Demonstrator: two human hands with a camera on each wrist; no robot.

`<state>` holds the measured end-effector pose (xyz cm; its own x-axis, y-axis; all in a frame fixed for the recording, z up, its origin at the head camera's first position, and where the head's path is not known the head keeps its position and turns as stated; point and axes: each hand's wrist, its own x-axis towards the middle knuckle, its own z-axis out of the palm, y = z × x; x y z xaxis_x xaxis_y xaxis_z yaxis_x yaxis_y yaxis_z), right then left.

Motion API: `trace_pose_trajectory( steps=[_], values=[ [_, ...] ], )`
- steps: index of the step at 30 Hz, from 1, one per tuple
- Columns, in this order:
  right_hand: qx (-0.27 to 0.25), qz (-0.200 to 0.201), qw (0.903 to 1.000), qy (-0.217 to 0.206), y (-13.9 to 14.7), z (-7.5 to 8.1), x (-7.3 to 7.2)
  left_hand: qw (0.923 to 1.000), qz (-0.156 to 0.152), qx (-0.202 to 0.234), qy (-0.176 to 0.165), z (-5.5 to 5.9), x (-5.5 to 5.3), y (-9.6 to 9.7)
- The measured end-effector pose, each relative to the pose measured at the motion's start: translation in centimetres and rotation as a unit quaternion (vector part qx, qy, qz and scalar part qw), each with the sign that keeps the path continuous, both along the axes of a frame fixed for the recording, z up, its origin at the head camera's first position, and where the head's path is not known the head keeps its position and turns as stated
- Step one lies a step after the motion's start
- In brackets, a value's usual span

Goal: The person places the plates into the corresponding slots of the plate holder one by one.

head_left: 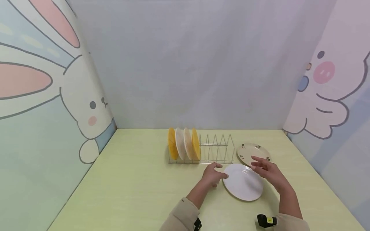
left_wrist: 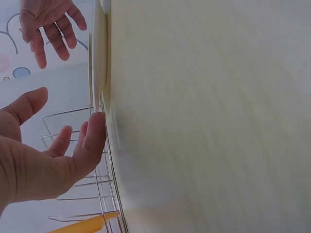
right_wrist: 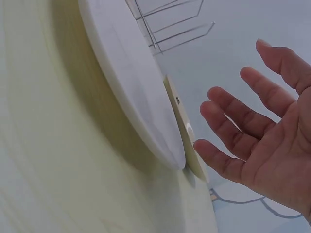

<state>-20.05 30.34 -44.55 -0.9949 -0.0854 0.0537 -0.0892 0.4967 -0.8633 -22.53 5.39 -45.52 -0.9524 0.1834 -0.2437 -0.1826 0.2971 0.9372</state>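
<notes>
A plain white plate (head_left: 242,183) lies at the front right of the table. My left hand (head_left: 213,175) is at its left rim; in the left wrist view, a fingertip of the left hand (left_wrist: 63,155) meets the plate's edge (left_wrist: 98,63) while the thumb stands apart. Over the plate's far right side hovers my right hand (head_left: 270,173), its fingers loosely spread and holding nothing. The right wrist view has the right hand (right_wrist: 262,126) beside the white plate (right_wrist: 131,82). Just behind lies a cream plate with small dark prints (head_left: 248,152), partly covered by the right hand.
A wire dish rack (head_left: 216,160) stands at the back middle. In its left half are upright plates: a yellow plate (head_left: 172,144), two pale plates (head_left: 180,144) and another yellow plate (head_left: 196,144). Printed walls border the table (head_left: 130,192) on both sides.
</notes>
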Motion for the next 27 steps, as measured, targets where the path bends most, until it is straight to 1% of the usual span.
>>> trace_pose_trajectory(
  steps=[2, 6, 9, 13, 17, 23, 25, 27],
  values=[
    [0.004, 0.003, 1.0, -0.008, 0.4, -0.1, 0.1, 0.9998, -0.003, -0.009, -0.016, -0.2, 0.1, 0.3],
    [0.014, 0.003, 0.9997, -0.02, 1.3, -0.2, 0.6, 0.9989, -0.009, -0.009, -0.045, -0.4, 0.1, 1.0],
    [0.009, 0.007, 0.9995, -0.031, 2.0, -0.4, 1.0, 0.9983, -0.001, -0.007, -0.058, -0.5, 0.0, 1.5],
    [-0.014, 0.009, 0.9987, -0.047, 2.8, -0.7, 1.4, 0.9985, 0.007, -0.015, -0.052, -0.7, -0.3, 1.8],
    [-0.031, 0.005, 0.9975, -0.064, 3.2, -1.0, 1.5, 0.999, 0.002, -0.02, -0.039, -0.9, -0.5, 1.8],
    [-0.042, -0.006, 0.9956, -0.083, 3.2, -1.3, 1.7, 0.9991, 0.002, -0.024, -0.034, -1.1, -0.5, 1.6],
    [-0.047, -0.007, 0.9955, -0.082, 3.2, -1.4, 1.8, 0.9993, 0.003, -0.01, -0.035, -1.2, -0.5, 1.6],
    [-0.05, -0.003, 0.9957, -0.077, 3.1, -1.3, 1.8, 0.9991, 0.003, 0.022, -0.035, -1.3, -0.6, 1.6]
  ],
)
